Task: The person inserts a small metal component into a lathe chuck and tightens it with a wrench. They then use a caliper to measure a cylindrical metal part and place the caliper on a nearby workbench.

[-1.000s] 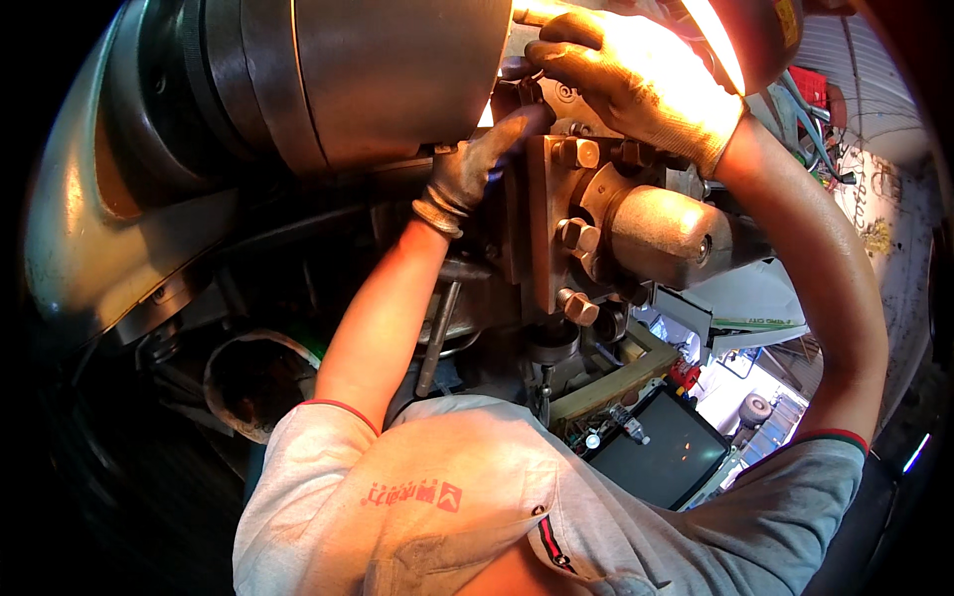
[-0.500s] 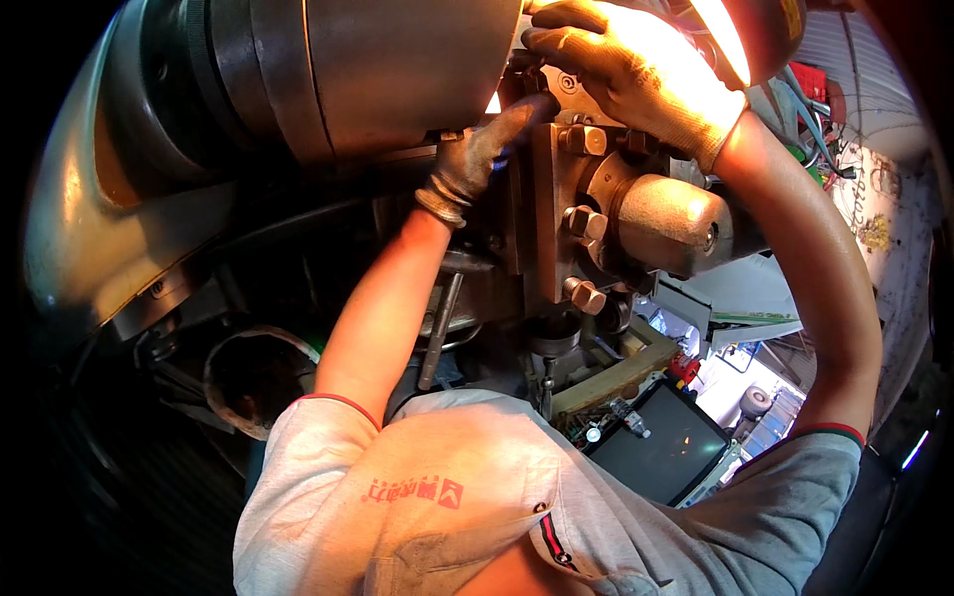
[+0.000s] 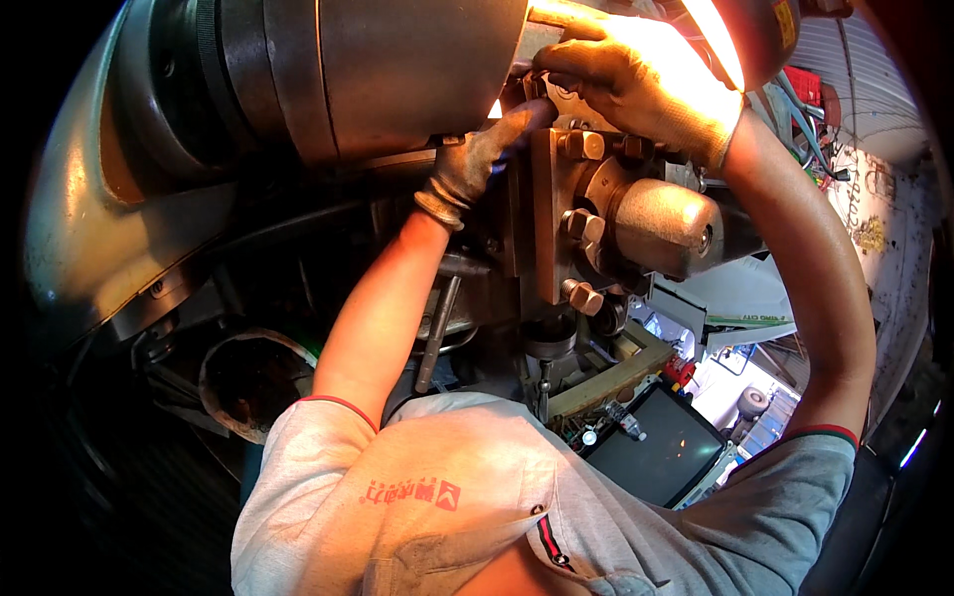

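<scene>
My left hand [image 3: 482, 159], in a dirty work glove, reaches up between the big dark lathe chuck [image 3: 417, 79] and the square tool post [image 3: 545, 214]. Its thumb or a finger stretches right to the upper end of the tool post. The other fingers are hidden, so what they touch cannot be made out. Over the top of the tool post lies my right hand [image 3: 646, 84], in a pale knit glove under bright light. One finger stretches left toward the chuck's face; the others bend down apart from it near the tool post's top. No held object shows in it.
Large bolts [image 3: 583, 225] stick out of the tool post beside a rounded metal knob [image 3: 666, 223]. A bright lamp [image 3: 755, 40] hangs at upper right. Below are a handle bar [image 3: 437, 333], a wooden frame [image 3: 606, 382], a dark screen [image 3: 656, 442] and a round bucket [image 3: 214, 382].
My right hand's fingers have shifted slightly right and down by the tool post's top. My left hand stays nearly where it was. The whole view has moved a little.
</scene>
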